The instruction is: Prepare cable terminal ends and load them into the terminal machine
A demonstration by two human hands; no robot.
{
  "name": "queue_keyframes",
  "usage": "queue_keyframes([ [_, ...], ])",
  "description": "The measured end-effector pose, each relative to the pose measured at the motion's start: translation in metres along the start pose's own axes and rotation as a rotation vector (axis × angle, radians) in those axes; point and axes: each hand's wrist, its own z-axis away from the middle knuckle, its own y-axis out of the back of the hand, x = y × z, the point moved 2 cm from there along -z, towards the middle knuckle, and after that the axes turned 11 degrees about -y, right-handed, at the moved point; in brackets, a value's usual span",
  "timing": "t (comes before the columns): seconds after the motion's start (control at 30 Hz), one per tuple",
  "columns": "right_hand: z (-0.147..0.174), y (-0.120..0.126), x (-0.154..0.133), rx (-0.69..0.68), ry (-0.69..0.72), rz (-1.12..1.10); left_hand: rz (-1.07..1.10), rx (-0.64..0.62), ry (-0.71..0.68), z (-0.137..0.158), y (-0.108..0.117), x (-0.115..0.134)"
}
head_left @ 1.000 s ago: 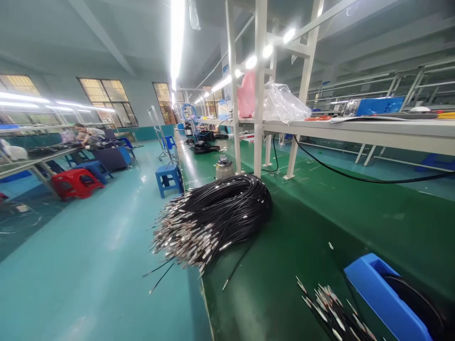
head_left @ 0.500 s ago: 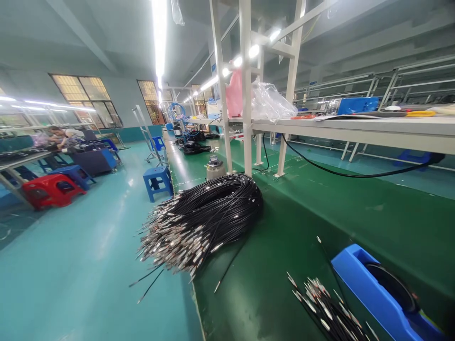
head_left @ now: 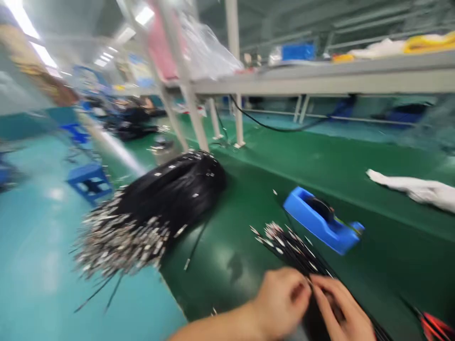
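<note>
My left hand [head_left: 282, 300] and my right hand [head_left: 343, 310] meet at the lower right, fingertips pinched close together. What they pinch is small and blurred, and I cannot make it out; something black shows between the palms. Just beyond them lies a bundle of thin black cables [head_left: 296, 251] with pale, reddish-tipped ends. A blue tape dispenser [head_left: 316, 222] with a dark roll stands behind that bundle. To the left, a large coil of black cables [head_left: 174, 189] rests on the green bench [head_left: 227, 284], its many light-coloured ends [head_left: 121, 241] hanging past the bench edge.
A white cloth-like piece [head_left: 415, 187] lies on the right of the bench. Red-handled tool parts [head_left: 435, 327] show at the lower right corner. White posts [head_left: 192, 113] carry a raised shelf [head_left: 320, 80] with bags on it. A blue stool [head_left: 88, 182] stands on the floor at left.
The view has swung right and down. Both my hands have come into view, pinched together by the smaller cable bundle; the whole tape dispenser and the white piece now show.
</note>
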Motion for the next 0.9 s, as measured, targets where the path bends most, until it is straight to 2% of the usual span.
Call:
queue_keyframes([
  [0.1, 0.003, 0.000, -0.001, -0.055, -0.197, -0.186, 0.244, 0.060, 0.195, -0.001, 0.013, 0.002],
  [0.17, 0.001, 0.000, -0.007, -0.050, -0.217, -0.304, 0.361, 0.023, 0.311, -0.004, 0.020, -0.001],
  [0.27, 0.000, -0.002, -0.017, -0.094, -0.200, -0.361, 0.421, -0.013, 0.371, -0.005, 0.026, -0.006],
  [0.4, 0.002, -0.007, -0.025, -0.131, -0.218, -0.359, 0.457, -0.021, 0.411, -0.001, 0.026, -0.003],
  [0.53, 0.002, -0.009, -0.028, -0.096, -0.222, -0.327, 0.474, -0.017, 0.430, -0.001, 0.026, 0.004],
  [0.7, -0.004, 0.000, -0.029, -0.035, -0.234, -0.338, 0.494, -0.056, 0.348, 0.004, 0.025, 0.007],
  [0.8, -0.007, 0.005, -0.031, -0.071, -0.245, -0.385, 0.474, -0.060, 0.313, 0.007, 0.026, 0.010],
  [0.9, -0.008, 0.005, -0.035, -0.143, -0.223, -0.417, 0.457, -0.081, 0.338, 0.008, 0.028, 0.013],
])
